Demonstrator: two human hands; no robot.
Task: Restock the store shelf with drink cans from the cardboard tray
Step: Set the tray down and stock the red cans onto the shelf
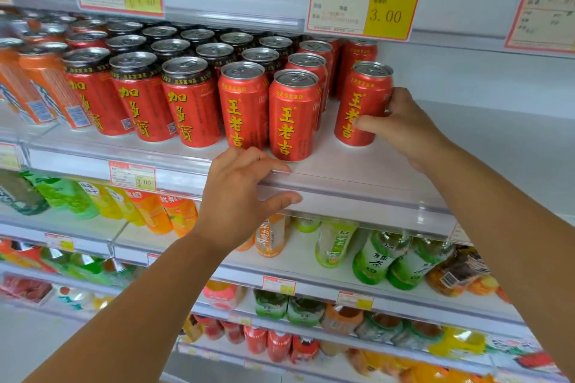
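A red drink can with yellow characters (361, 102) stands upright on the white shelf (357, 165), apart from the rows to its left. My right hand (401, 124) grips this can from its right side, thumb in front and fingers behind. Two matching red cans (292, 115) (242, 106) head the nearest rows. My left hand (242, 196) grips the shelf's clear front rail (342, 193), fingers curled over its top edge and thumb below. The cardboard tray is out of view.
Red cans with dark tops (137, 96) and orange cans (46, 87) fill the shelf's left part. Bare shelf lies right of the held can. A price tag reading 3.00 (364, 3) hangs above. Lower shelves hold green and orange bottles (373, 258).
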